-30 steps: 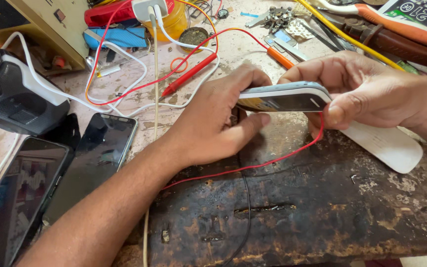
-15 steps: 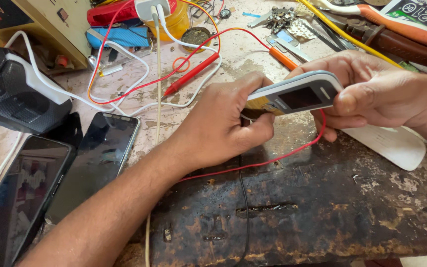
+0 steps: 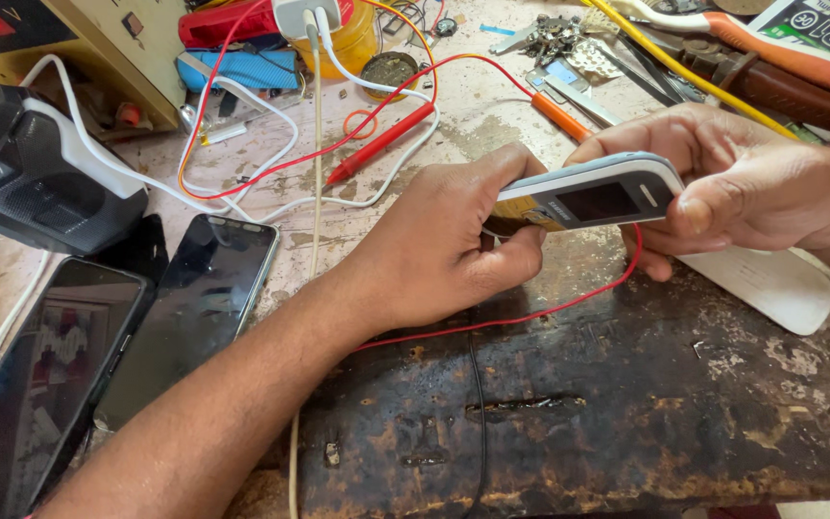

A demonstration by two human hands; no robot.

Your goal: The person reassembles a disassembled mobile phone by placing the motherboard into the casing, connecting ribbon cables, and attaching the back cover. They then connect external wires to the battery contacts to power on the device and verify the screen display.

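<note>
A small silver and grey keypad phone (image 3: 599, 195) with a dark screen is held above the worn workbench (image 3: 578, 413) between both hands. My left hand (image 3: 444, 245) pinches its lower end from the left. My right hand (image 3: 732, 187) grips its top end, thumb on the front edge. The screen faces me, tilted slightly up. A red wire (image 3: 530, 312) loops under the phone and a thin black wire (image 3: 477, 404) runs down from my left hand.
Two dark smartphones (image 3: 189, 312) lie at left beside a black and white device (image 3: 36, 168). Red probes (image 3: 381, 144), white cables, keys (image 3: 549, 34) and tools crowd the back. A white oval piece (image 3: 770, 288) lies under my right hand.
The phone has been turned from edge-on to screen facing me. Both hands stayed on it and shifted slightly up and right.
</note>
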